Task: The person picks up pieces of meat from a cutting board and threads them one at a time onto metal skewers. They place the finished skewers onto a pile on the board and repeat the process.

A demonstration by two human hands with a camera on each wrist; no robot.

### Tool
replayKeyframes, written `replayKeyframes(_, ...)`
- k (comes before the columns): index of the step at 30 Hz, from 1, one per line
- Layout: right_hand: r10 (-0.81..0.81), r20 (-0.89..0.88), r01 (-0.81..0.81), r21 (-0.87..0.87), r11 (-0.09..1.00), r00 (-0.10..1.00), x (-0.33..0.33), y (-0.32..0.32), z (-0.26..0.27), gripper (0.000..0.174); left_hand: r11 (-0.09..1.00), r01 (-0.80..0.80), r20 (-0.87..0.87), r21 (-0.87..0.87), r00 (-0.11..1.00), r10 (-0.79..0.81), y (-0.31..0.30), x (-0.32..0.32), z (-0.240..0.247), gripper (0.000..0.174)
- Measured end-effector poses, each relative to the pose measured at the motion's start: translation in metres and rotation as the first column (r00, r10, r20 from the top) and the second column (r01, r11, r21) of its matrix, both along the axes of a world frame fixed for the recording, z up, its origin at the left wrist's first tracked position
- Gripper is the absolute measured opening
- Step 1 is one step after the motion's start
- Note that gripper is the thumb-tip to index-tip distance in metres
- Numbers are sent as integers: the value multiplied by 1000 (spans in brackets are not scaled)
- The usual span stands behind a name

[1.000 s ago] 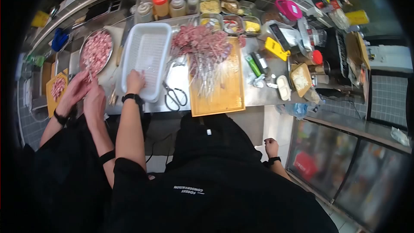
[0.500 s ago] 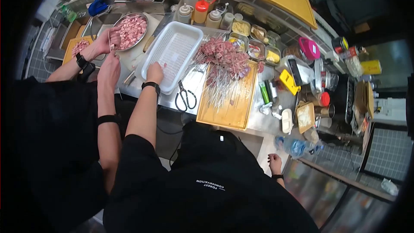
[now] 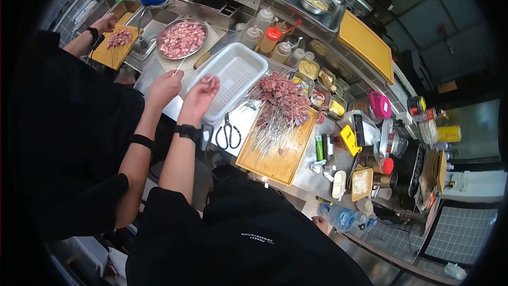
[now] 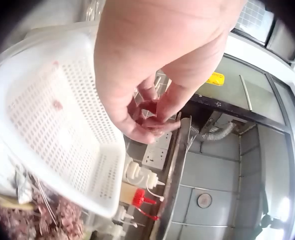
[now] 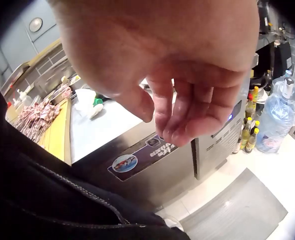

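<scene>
In the head view my left hand (image 3: 200, 95) hovers at the near rim of a white perforated basket (image 3: 255, 62), palm turned up. Its fingers (image 4: 130, 132) bend inward in the left wrist view, and I cannot tell whether a scrap of meat lies between them. Small pink scraps stick to the basket's floor. My right hand (image 5: 162, 95) hangs loosely by my side, holding nothing, its fingers softly bent. Right of the basket, a heap of raw meat skewers (image 3: 283, 95) lies on a wooden tray (image 3: 264, 165); black-handled scissors (image 3: 228, 135) lie between them.
At left, another person's hand (image 3: 165, 87) holds a skewer by a bowl of diced meat (image 3: 182, 38). More meat sits on a cutting board (image 3: 114, 58) at the sink. Sauce bottles (image 3: 272, 37) and topping containers stand behind the basket. A water bottle (image 5: 277, 117) stands low at right.
My left hand has risen out of the basket and turned palm up. The other person's hands have moved apart, one toward the cutting board. The head view has swung left.
</scene>
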State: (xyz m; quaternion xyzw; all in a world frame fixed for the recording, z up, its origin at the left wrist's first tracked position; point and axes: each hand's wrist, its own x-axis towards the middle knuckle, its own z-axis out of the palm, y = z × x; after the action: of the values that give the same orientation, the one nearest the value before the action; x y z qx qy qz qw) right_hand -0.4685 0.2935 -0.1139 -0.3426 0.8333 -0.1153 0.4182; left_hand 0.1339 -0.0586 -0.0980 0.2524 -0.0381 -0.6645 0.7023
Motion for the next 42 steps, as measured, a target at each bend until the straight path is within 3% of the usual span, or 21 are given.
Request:
replayKeyframes(3, 71, 34, -71, 8, 997, 997, 0, -17, -7, 20, 1000, 16, -147, -11, 989, -17, 31, -29, 51, 48)
replayKeyframes(5, 33, 94, -29, -52, 998, 995, -9, -23, -23, 21, 992, 25, -426, -120, 902, -74, 46, -39, 69, 57)
replayKeyframes(13, 69, 74, -63, -79, 995, 995, -8, -45, -16, 21, 963, -23, -527, -267, 840, -127, 73, -69, 129, 80)
replayKeyframes(22, 160, 4, -160, 23, 987, 987, 23, -47, 2, 20, 894, 84, -480, -439, 820, -313, 76, -86, 153, 77)
replayKeyframes(25, 164, -26, -163, 37, 986, 986, 25, -49, 2, 20, 878, 120, -380, -462, 868, -319, 74, -87, 150, 67)
replayKeyframes(27, 138, 45, -137, -10, 990, 989, 24, -47, -2, 19, 864, 189, -35, -466, 972, -232, 75, -89, 147, 62)
replayKeyframes(28, 136, 46, -136, -7, 991, 990, 23, -45, -3, 19, 866, 191, -36, -463, 972, -233, 75, -90, 144, 62)
replayKeyframes(34, 101, 43, -100, -14, 995, 994, 39, -46, 9, 20, 923, 229, -96, -310, 958, -270, 68, -97, 119, 44)
replayKeyframes(42, 36, 72, -35, -9, 999, 997, 31, -26, -13, 21, 972, 203, 20, -121, 979, -202, 66, -98, 101, 29)
